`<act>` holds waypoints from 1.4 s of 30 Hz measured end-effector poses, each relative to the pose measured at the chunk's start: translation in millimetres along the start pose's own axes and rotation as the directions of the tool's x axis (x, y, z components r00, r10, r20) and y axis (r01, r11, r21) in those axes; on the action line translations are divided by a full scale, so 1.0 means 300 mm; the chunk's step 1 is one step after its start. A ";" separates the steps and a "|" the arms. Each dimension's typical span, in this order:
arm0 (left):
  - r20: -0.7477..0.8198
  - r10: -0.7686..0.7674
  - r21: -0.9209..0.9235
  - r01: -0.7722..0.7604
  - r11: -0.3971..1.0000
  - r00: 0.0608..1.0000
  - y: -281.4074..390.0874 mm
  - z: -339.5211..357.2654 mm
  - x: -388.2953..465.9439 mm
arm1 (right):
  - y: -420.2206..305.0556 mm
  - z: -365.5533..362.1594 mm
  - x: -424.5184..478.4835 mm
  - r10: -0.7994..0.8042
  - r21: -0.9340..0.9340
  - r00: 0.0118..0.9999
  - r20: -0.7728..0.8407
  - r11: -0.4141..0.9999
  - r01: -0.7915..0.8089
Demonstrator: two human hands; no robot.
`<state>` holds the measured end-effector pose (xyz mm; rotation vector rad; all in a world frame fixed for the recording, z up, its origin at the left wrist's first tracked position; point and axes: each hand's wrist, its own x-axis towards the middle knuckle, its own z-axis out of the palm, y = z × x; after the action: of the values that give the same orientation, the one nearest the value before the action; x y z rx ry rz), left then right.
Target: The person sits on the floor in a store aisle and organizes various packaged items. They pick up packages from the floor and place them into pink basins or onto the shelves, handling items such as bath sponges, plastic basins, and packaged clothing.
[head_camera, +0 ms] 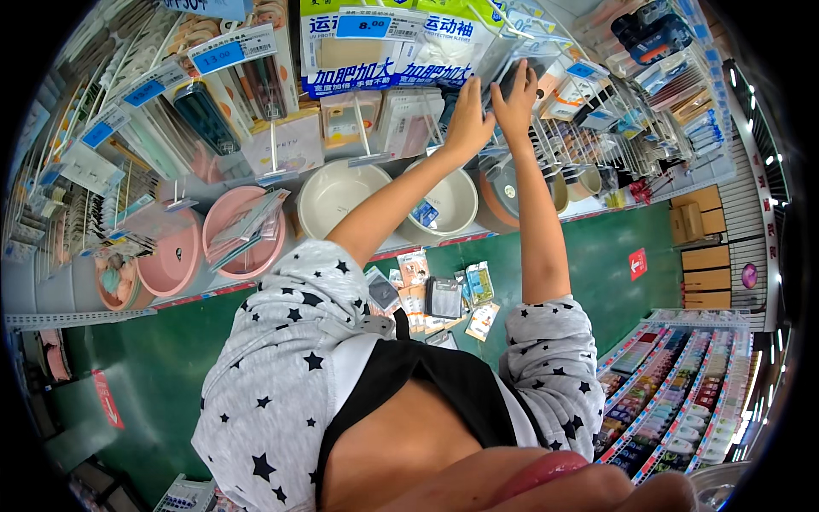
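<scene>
Both arms reach up to a retail hook display. My right hand (517,105) lies against a dark flat packet (507,78) hanging among clear sleeves, its thumb and fingers spread across the packet's face. Just left of it, my left hand (470,125) has its fingers raised beside the same row of packets; its fingertips partly hide what they touch. Whether either hand grips anything cannot be made out. Left of the hands hang green, white and blue sports-sleeve packs (352,57) behind a price tag (371,27). White boxed packets (409,121) hang below these packs.
Below the hooks, a shelf holds a cream basin (342,192), another cream basin (451,198) with a blue packet inside, and a pink basin (256,259) with flat packets. Several packaged goods (445,297) lie on the green floor (601,262). Stocked shelving (678,384) stands at right.
</scene>
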<state>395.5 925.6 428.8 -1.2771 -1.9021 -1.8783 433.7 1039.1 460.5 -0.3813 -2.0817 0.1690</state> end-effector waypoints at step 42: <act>0.434 -0.840 0.165 0.946 -0.280 -0.325 -1.765 0.004 -2.673 | 0.585 0.941 -3.320 0.232 -0.077 0.119 0.965 0.690 -0.720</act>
<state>539.0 665.0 -485.1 0.7219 -3.6941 -2.4834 700.6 879.0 -542.1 -0.8703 -2.8445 1.6616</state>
